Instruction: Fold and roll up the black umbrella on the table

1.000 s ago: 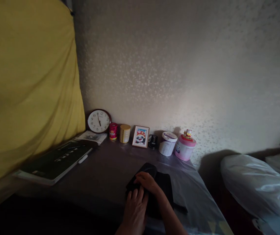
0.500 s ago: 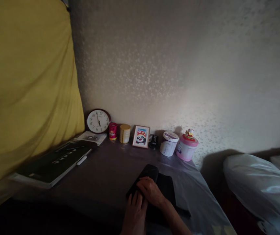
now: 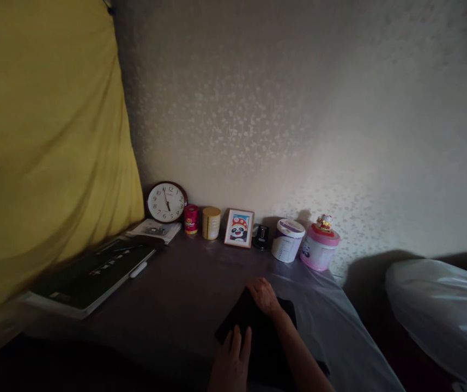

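Observation:
A black cloth (image 3: 253, 321), perhaps a garment, lies folded on the covered table in front of me; the dark makes its folds hard to make out. My left hand (image 3: 234, 354) rests on its near left part, open, with fingers stretched and slightly apart. At the cloth's far edge is my right hand (image 3: 264, 296), its fingers bent down over the edge and closed on the fabric. The fingertips of the right hand are partly hidden. My right forearm crosses over the right side of the cloth.
Along the wall stand a clock (image 3: 167, 202), a red can (image 3: 191, 219), a yellow-lidded can (image 3: 211, 223), a framed panda picture (image 3: 239, 228), a small black object (image 3: 261, 237), a white tub (image 3: 287, 240) and a pink tub (image 3: 320, 247) topped by a figurine. Left lies a large dark book (image 3: 94, 275).
My right hand has moved away from my left, up to the cloth's far edge. The raised fold there now looks flatter. My left hand has shifted slightly nearer to me, its fingers more spread.

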{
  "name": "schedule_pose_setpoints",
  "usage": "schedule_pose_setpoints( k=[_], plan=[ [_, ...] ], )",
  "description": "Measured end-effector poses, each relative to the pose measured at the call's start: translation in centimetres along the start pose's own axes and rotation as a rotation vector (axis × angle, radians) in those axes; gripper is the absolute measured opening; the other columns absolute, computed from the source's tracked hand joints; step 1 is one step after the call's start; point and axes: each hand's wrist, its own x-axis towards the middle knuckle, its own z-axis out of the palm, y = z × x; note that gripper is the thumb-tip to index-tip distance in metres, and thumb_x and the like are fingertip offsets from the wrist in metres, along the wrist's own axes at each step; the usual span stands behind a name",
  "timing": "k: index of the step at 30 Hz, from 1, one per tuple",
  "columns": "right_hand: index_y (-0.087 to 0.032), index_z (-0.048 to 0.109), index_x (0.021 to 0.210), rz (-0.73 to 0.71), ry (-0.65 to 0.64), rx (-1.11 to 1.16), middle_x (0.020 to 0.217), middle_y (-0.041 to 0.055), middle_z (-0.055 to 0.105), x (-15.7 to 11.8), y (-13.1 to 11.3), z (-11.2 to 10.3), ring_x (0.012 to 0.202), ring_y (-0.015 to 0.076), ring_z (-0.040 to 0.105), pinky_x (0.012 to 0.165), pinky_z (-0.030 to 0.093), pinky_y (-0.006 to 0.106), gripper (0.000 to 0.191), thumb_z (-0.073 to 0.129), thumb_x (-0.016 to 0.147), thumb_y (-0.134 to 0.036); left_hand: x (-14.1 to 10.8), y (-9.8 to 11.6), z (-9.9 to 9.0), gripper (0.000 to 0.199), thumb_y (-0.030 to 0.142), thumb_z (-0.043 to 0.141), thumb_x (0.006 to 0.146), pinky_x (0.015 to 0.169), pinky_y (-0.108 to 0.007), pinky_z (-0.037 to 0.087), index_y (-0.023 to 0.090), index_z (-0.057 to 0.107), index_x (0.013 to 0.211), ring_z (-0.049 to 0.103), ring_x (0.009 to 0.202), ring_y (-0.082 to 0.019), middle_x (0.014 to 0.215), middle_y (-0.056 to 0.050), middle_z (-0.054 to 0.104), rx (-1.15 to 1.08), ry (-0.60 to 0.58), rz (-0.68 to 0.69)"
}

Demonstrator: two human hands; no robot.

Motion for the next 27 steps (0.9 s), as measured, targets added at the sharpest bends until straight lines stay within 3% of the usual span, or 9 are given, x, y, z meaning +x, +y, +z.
schedule_pose_setpoints(
  k=[4, 7, 13, 19, 23, 27],
  plan=[
    [-0.023, 0.066, 0.094, 0.216, 0.025, -0.061, 0.096, 0.0058, 0.069, 0.6, 1.5, 0.2, 0.093, 0.0172, 0.062, 0.086, 0.041, 0.027, 0.026, 0.042, 0.087, -0.016, 0.1, 0.6, -0.8, 0.069, -0.002, 0.025, 0.074, 0.101, -0.043, 0.038, 0.025, 0.022, 0.138, 0.034, 0.129, -0.029, 0.145, -0.01, 0.03, -0.012, -0.028, -0.053],
    [-0.02, 0.065, 0.095, 0.327, 0.084, -0.09, 0.098, 0.0104, 0.068, -0.5, 2.9, -1.1, 0.092, 0.0207, 0.062, 0.082, 0.043, 0.031, 0.028, 0.039, 0.086, -0.015, -0.5, 1.4, -2.4, 0.074, -0.006, 0.025, 0.07, 0.1, -0.04, 0.038, 0.022, 0.02, 0.139, 0.033, 0.13, -0.028, 0.146, -0.012, 0.028, -0.025, -0.08, -0.08],
    [-0.018, 0.063, 0.101, 0.608, 0.234, -0.027, 0.1, 0.0117, 0.067, -7.5, 5.0, -4.4, 0.094, 0.0211, 0.062, 0.078, 0.043, 0.028, 0.039, 0.028, 0.09, -0.03, -2.5, 2.2, -4.7, 0.089, -0.002, 0.043, 0.061, 0.106, -0.035, 0.03, 0.016, 0.008, 0.141, 0.023, 0.134, -0.026, 0.148, -0.015, 0.018, -0.049, -0.094, -0.046],
    [-0.019, 0.065, 0.098, 0.688, 0.155, 0.245, 0.094, 0.0083, 0.069, -13.6, 2.8, -3.9, 0.08, 0.0197, 0.066, 0.066, 0.046, 0.026, 0.04, 0.033, 0.085, -0.038, -3.1, 2.4, -5.0, 0.085, -0.001, 0.044, 0.065, 0.108, -0.033, 0.025, 0.014, 0.007, 0.141, 0.021, 0.135, -0.025, 0.149, -0.017, 0.016, -0.066, -0.072, -0.043],
    [-0.018, 0.065, 0.094, 0.73, 0.182, 0.423, 0.08, 0.007, 0.07, -14.3, 1.5, -2.6, 0.078, 0.0221, 0.066, 0.064, 0.047, 0.027, 0.046, 0.039, 0.078, -0.053, -3.2, 2.7, -5.3, 0.086, -0.004, 0.043, 0.064, 0.109, -0.032, 0.023, 0.013, 0.006, 0.141, 0.017, 0.136, -0.024, 0.149, -0.018, 0.012, -0.047, -0.101, -0.056],
    [-0.016, 0.065, 0.09, 0.723, 0.272, 0.425, 0.08, 0.0095, 0.07, -13.7, 0.9, -2.4, 0.078, 0.025, 0.065, 0.067, 0.047, 0.031, 0.045, 0.049, 0.069, -0.052, -3.2, 2.7, -5.0, 0.091, -0.007, 0.044, 0.06, 0.107, -0.032, 0.027, 0.014, 0.007, 0.141, 0.02, 0.135, -0.025, 0.148, -0.019, 0.015, -0.042, -0.082, -0.071]
  ],
)
